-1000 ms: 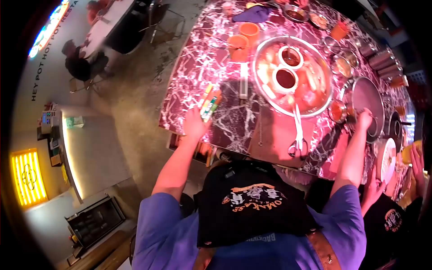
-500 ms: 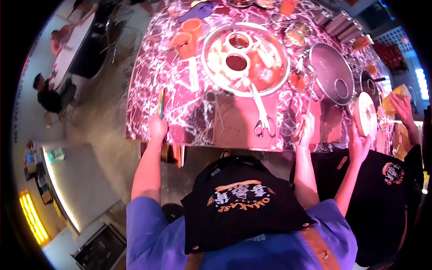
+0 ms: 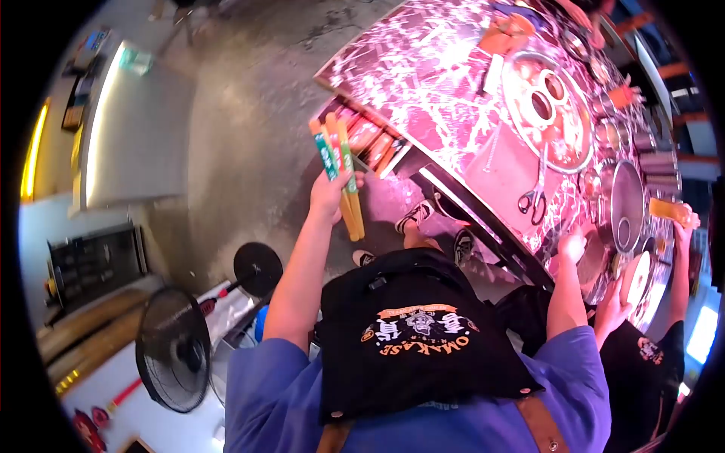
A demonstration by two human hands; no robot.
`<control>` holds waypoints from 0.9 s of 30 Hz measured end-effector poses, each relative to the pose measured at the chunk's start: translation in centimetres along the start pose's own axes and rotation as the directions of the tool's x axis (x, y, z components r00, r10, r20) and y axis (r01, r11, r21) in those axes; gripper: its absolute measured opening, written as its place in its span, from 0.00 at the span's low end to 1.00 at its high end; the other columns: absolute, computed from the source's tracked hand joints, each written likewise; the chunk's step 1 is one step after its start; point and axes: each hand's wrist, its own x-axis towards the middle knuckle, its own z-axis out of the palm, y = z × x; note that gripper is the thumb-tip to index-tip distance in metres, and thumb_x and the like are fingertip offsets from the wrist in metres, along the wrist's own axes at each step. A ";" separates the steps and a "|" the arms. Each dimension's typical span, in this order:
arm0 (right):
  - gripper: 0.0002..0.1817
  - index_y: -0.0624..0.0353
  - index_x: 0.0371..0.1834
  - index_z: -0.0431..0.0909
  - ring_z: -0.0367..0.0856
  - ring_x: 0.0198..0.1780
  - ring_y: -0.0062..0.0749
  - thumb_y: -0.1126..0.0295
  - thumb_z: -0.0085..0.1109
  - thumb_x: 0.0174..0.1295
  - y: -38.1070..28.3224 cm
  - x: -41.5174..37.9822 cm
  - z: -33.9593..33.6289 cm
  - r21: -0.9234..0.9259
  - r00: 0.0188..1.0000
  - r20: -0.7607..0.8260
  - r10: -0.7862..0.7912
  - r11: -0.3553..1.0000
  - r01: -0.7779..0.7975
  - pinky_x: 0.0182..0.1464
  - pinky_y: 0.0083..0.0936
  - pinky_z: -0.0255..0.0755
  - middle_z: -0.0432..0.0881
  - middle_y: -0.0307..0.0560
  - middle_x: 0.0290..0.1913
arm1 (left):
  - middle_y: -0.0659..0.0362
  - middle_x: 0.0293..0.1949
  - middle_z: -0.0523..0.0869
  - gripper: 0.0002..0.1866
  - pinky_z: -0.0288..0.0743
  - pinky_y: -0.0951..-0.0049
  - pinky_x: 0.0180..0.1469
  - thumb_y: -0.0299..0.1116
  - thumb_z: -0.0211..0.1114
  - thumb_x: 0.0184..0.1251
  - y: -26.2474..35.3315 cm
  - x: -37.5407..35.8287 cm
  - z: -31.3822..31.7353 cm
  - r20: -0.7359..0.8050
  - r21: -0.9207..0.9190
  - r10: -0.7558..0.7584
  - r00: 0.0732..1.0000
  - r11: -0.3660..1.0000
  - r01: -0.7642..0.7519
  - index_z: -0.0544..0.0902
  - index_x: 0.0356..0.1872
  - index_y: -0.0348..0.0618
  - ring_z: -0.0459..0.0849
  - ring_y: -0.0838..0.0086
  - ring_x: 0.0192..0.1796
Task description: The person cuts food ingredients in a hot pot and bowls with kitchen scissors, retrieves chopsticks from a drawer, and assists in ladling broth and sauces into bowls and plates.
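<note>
My left hand (image 3: 328, 195), off the table's left edge, is closed around a few flat wooden sticks (image 3: 348, 198) with teal, red and green labels. Just beyond it, a drawer (image 3: 393, 162) with red packets stands pulled out under the table. My right hand (image 3: 572, 247) is closed at the table's near edge, left of a deep pot (image 3: 626, 198); what it holds, if anything, is not clear. Between my hands, dark-handled scissors (image 3: 533, 201) lean from a brown mat onto a wide metal basin (image 3: 507, 83) with two bowls of dark sauce in it.
To my right, a co-worker's hand (image 3: 613, 300) holds a white round plate (image 3: 637, 276); their other hand (image 3: 688, 219) grips a yellowish block. Orange cups (image 3: 507, 34) stand at the back of the marbled table (image 3: 423, 68). A black fan (image 3: 172, 349) stands low left.
My view has swung left and down. My left hand has left the tabletop with the sticks, now over the floor beside the drawer. The ladle seen earlier in my right hand no longer shows clearly.
</note>
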 end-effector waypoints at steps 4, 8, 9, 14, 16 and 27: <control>0.12 0.62 0.45 0.83 0.82 0.47 0.53 0.69 0.58 0.60 -13.6 -3.3 -0.5 0.544 0.876 -0.301 -0.376 0.687 0.482 0.53 0.40 0.75 0.84 0.59 0.40 | 0.53 0.39 0.83 0.15 0.80 0.64 0.41 0.29 0.58 0.73 -4.6 -8.6 -7.9 -0.287 -0.232 -0.092 0.953 0.972 0.024 0.71 0.57 0.43 0.83 0.67 0.36; 0.14 0.54 0.45 0.84 0.84 0.47 0.54 0.58 0.57 0.64 -34.0 -12.4 -0.7 0.659 0.605 -0.043 -0.795 0.433 0.615 0.52 0.41 0.76 0.86 0.56 0.42 | 0.55 0.33 0.79 0.13 0.78 0.66 0.33 0.30 0.55 0.74 -9.9 -14.2 -12.2 -0.404 -0.261 -0.166 0.900 0.963 0.061 0.71 0.56 0.43 0.79 0.68 0.31; 0.16 0.53 0.50 0.82 0.85 0.47 0.52 0.57 0.57 0.65 -36.8 -12.6 1.2 0.617 0.573 0.006 -0.819 0.454 0.643 0.52 0.40 0.76 0.86 0.57 0.42 | 0.56 0.32 0.79 0.12 0.77 0.66 0.31 0.30 0.55 0.73 -10.6 -15.2 -12.3 -0.412 -0.271 -0.241 0.879 0.953 0.134 0.71 0.55 0.43 0.79 0.69 0.30; 0.17 0.54 0.54 0.80 0.85 0.41 0.44 0.59 0.56 0.66 -48.1 -10.3 7.9 0.338 0.219 0.276 -0.936 0.307 0.890 0.42 0.34 0.77 0.86 0.52 0.40 | 0.67 0.17 0.70 0.11 0.63 0.77 0.16 0.40 0.63 0.68 -10.8 -20.7 -9.3 -0.601 -0.162 0.007 0.799 0.978 -0.131 0.73 0.30 0.48 0.68 0.80 0.15; 0.15 0.57 0.49 0.82 0.84 0.38 0.39 0.61 0.56 0.66 -49.7 -5.7 13.6 0.610 0.133 0.382 -0.915 0.357 0.708 0.38 0.30 0.77 0.85 0.48 0.38 | 0.67 0.17 0.69 0.11 0.63 0.75 0.16 0.39 0.63 0.68 -11.1 -21.8 -9.2 -0.685 -0.128 0.019 0.728 0.981 -0.147 0.73 0.30 0.49 0.67 0.80 0.14; 0.05 0.57 0.45 0.75 0.81 0.34 0.26 0.69 0.52 0.73 -43.8 -33.8 -9.5 0.929 -0.799 0.300 -0.522 0.349 0.121 0.32 0.24 0.75 0.80 0.40 0.33 | 0.51 0.41 0.87 0.16 0.84 0.65 0.44 0.37 0.58 0.75 -10.2 -27.8 -9.2 -0.688 -0.631 0.018 0.725 0.479 -0.610 0.75 0.58 0.43 0.88 0.65 0.39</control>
